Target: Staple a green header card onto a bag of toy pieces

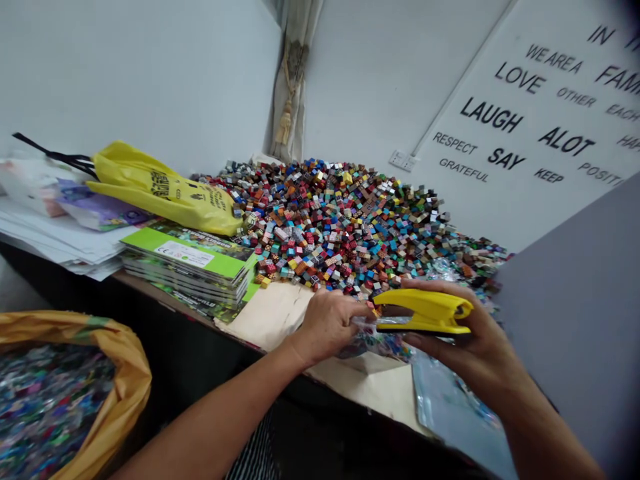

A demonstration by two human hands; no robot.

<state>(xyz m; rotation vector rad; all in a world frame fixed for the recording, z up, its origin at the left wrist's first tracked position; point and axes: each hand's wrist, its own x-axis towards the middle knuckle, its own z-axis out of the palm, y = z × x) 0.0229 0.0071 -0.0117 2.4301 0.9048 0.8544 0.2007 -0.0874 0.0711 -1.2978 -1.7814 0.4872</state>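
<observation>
A white wall [520,127] with big black words on it stands behind a wooden table [150,288]. On the table sits a huge heap of tiny plastic bricks [340,220], all square and bumpy, in lots of colors. A big yellow sack [127,380] sits low on the left, full of shiny packets. A crinkly yellow plastic bag [165,190] and a stack of flat green booklets [190,260] lie beside the heap, and smooth brown paper [265,313] lies in front of it. The right hand [480,347] is curled closed around a hard, shiny yellow stapler [425,310], held just above the table. The left hand [327,327] is pinched shut on a clear plastic packet [375,343] with small bricks inside. The crinkly packet touches the stapler's front end.
</observation>
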